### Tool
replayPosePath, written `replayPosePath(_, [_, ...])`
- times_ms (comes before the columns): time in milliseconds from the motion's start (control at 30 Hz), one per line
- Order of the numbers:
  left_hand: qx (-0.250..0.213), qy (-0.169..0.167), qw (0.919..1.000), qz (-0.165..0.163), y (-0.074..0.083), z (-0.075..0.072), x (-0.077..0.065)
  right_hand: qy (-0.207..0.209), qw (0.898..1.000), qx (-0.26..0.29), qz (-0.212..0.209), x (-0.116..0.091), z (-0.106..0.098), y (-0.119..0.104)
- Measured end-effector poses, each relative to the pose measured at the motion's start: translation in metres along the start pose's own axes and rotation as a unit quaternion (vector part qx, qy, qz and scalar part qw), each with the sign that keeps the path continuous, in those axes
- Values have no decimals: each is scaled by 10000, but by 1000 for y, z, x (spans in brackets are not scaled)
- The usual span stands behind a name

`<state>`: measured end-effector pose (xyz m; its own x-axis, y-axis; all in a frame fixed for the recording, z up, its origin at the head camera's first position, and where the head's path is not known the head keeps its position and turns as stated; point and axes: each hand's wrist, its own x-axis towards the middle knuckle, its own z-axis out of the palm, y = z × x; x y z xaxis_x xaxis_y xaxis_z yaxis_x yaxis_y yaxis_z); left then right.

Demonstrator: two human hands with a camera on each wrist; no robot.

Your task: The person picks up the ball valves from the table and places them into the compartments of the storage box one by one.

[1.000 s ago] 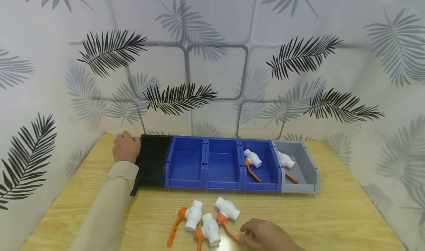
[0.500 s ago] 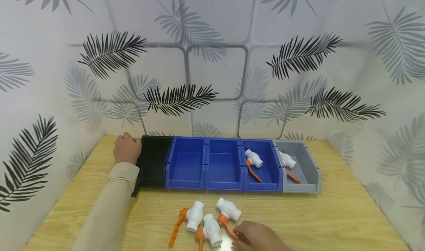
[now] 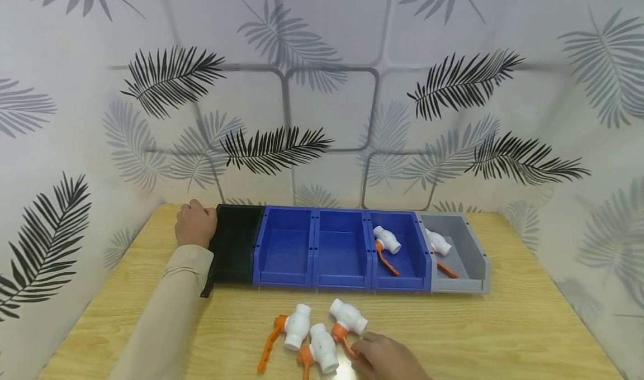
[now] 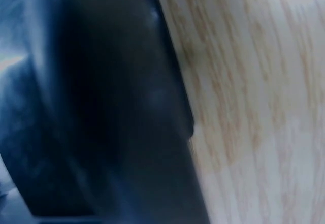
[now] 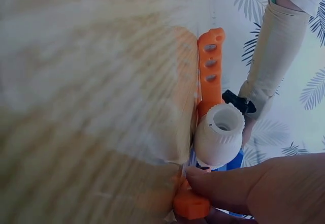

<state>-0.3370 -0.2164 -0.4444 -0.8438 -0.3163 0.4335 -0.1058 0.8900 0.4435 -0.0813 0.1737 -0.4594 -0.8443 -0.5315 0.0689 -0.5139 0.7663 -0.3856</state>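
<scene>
My left hand [image 3: 196,223] holds the left side of the black bin [image 3: 235,246], its fingers curled at the far corner. In the left wrist view the bin's dark wall [image 4: 127,107] fills the left half, and the fingers are hidden. At the front of the table my right hand [image 3: 387,357] pinches the orange handle of a white ball valve [image 3: 349,316]. The right wrist view shows the thumb against that orange handle [image 5: 192,205]. Two more ball valves lie just left of it, one farther left [image 3: 298,327] and one nearer [image 3: 323,347].
Right of the black bin stand a blue bin [image 3: 285,251], a second blue bin [image 3: 342,254], a third holding a ball valve [image 3: 387,240], and a grey bin [image 3: 465,251] with another ball valve [image 3: 439,242]. A leaf-patterned backdrop [image 3: 322,106] rises behind the wooden table [image 3: 523,313].
My right hand has moved left onto the valve's orange handle and now pinches it. The left hand stays at the black bin. The whole head view has shifted slightly.
</scene>
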Motion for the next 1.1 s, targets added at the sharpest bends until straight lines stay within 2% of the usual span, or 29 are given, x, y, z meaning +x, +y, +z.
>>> replayPosePath(233, [-35, -79, 10000, -4, 1, -3, 0, 329, 9993, -108, -126, -1, 1, 2])
replayPosePath(667, [-38, -14, 10000, 18, 0, -4, 0, 981, 9945, -233, -275, -2, -1, 7])
replayPosePath(933, [-28, -35, 10000, -10, 0, -1, 1, 1348, 9882, -143, -715, 0, 0, 9])
replayPosePath(1100, [-20, -3, 10000, 16, 1, -2, 0, 1803, 9777, -332, -1024, 1, 3, 11])
